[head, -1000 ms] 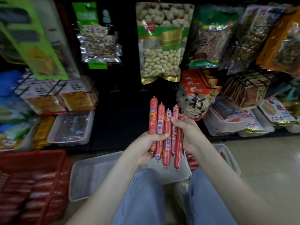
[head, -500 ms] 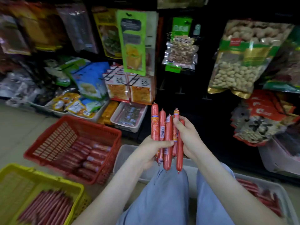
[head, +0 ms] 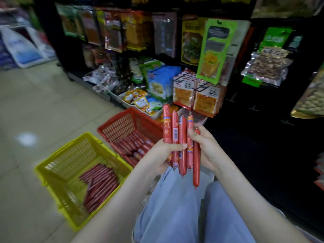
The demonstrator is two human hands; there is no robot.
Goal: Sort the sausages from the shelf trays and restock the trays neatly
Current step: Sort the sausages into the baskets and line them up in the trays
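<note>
head view: left hand [head: 157, 158] and right hand [head: 208, 149], fingers tight around 5 upright sausages [head: 182, 130]

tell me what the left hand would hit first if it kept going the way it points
Beyond the red plastic-wrapped sausages it holds, the left hand would likely meet the right hand, whose fingers grip the same bunch just ahead; depth is unclear.

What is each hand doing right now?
Left hand: closed, gripping the sausages, thumb across them.
Right hand: closed, pinching the right side of the same sausages.
</note>
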